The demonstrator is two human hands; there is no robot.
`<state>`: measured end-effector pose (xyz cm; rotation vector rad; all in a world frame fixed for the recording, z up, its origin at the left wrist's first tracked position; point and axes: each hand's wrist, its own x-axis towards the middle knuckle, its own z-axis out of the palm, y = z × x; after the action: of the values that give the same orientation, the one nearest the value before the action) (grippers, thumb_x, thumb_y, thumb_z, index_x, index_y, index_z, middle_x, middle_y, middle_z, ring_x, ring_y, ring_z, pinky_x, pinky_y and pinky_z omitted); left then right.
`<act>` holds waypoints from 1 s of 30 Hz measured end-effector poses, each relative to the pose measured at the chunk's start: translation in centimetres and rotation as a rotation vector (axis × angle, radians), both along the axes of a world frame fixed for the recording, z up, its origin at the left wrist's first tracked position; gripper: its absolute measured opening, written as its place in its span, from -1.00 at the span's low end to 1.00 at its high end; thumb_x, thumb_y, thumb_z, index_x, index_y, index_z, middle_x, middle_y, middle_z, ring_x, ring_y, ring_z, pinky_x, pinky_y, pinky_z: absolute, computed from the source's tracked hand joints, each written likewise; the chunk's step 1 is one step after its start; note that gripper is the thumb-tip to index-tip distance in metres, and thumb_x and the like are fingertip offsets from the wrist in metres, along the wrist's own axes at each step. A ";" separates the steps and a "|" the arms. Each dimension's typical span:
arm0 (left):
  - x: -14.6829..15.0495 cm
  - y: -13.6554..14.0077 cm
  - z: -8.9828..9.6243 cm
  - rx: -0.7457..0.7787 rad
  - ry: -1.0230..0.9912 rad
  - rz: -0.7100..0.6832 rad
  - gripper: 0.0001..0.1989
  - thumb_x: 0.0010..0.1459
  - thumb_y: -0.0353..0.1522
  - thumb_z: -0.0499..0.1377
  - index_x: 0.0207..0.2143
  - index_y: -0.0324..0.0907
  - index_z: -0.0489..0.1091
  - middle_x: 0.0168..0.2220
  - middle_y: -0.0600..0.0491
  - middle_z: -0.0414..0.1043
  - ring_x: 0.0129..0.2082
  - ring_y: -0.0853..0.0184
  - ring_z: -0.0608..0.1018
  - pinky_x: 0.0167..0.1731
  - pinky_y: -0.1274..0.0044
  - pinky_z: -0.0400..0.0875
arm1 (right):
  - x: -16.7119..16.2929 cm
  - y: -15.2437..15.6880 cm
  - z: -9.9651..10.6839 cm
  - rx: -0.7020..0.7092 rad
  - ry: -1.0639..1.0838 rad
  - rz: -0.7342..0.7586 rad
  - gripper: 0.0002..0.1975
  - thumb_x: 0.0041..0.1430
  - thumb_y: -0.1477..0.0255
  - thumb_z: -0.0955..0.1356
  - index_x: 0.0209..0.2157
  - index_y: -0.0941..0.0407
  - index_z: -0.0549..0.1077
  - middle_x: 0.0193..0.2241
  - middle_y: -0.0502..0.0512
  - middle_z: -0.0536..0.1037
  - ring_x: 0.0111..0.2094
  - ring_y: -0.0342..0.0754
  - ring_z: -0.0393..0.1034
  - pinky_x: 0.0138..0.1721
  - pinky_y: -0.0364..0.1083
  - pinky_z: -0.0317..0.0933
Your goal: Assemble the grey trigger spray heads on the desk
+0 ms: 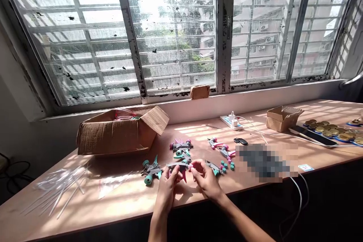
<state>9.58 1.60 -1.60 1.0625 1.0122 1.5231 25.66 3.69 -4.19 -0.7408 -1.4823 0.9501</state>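
My left hand (pixel 170 181) is closed around a grey and pink trigger spray head (pixel 183 165), held just above the table near its front edge. With the fingertips of my right hand (pixel 206 181) I pinch the pink nozzle (pixel 191 166) at the end of that spray head. Grey and teal spray heads (pixel 151 171) lie beside my left hand. Beyond my hands are a pink and grey spray head (pixel 181 145) and another teal one (pixel 183 155). Several small teal caps (pixel 232 166) are to the right of my right hand, below more pink spray heads (pixel 227 153).
An open cardboard box (pixel 113 138) stands back left. Thin white tubes (pixel 61 194) and clear plastic bags (pixel 116 183) lie at left. On the right are a power strip (pixel 225 122), a small carton (pixel 279 120), a phone (pixel 313 136), gold discs (pixel 327 133) and trailing white cables (pixel 297 193).
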 end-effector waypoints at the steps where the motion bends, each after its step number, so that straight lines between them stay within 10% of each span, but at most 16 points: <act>1: 0.0 0.0 0.0 -0.005 0.020 -0.008 -0.63 0.04 -0.08 0.38 -0.44 -0.10 0.31 -0.55 0.18 0.36 -0.52 0.35 0.42 -0.40 0.54 0.34 | 0.0 0.0 0.0 0.004 0.004 0.012 -0.67 0.30 0.09 0.35 -0.14 0.07 0.41 -0.28 0.09 0.55 -0.40 -0.06 0.43 -0.41 -0.12 0.35; 13: 0.3 -0.3 0.0 -0.020 0.204 0.007 -0.60 -0.01 -0.06 0.39 -0.32 -0.17 0.43 -0.46 0.13 0.47 -0.55 0.36 0.49 -0.50 0.54 0.41 | 0.2 0.3 -0.4 -0.006 0.011 0.015 -0.61 0.25 0.03 0.39 -0.17 0.08 0.47 -0.30 0.07 0.54 -0.46 -0.10 0.39 -0.44 -0.13 0.29; 20: 0.2 -0.3 -0.3 0.013 0.323 -0.006 -0.62 0.02 -0.06 0.37 -0.35 -0.21 0.51 -0.54 0.12 0.47 -0.61 0.35 0.45 -0.51 0.51 0.43 | 0.4 0.3 -0.2 -0.087 -0.022 0.055 -0.40 0.38 -0.06 0.20 -0.49 0.12 0.42 -0.66 0.00 0.41 -0.70 -0.15 0.25 -0.65 -0.16 0.09; 25: 0.1 0.0 -0.3 0.026 0.356 0.032 -0.62 0.03 -0.06 0.36 -0.33 -0.21 0.52 -0.56 0.12 0.46 -0.61 0.34 0.46 -0.48 0.49 0.47 | 0.3 -0.2 0.3 -0.081 0.014 0.087 -0.57 0.34 -0.01 0.29 -0.05 0.05 0.39 -0.35 0.02 0.51 -0.62 -0.18 0.34 -0.65 -0.19 0.17; 30: 0.0 0.1 -0.2 0.034 0.375 0.035 -0.60 0.03 -0.06 0.36 -0.29 -0.22 0.52 -0.59 0.14 0.44 -0.63 0.33 0.47 -0.51 0.50 0.44 | 0.2 0.0 0.1 -0.068 0.043 0.083 -0.58 0.24 0.00 0.39 -0.11 0.05 0.39 -0.34 -0.02 0.47 -0.52 -0.18 0.37 -0.50 -0.18 0.30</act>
<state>9.58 1.66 -1.82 1.3952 1.2679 1.4011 25.86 3.66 -4.06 -0.7075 -1.4583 1.0780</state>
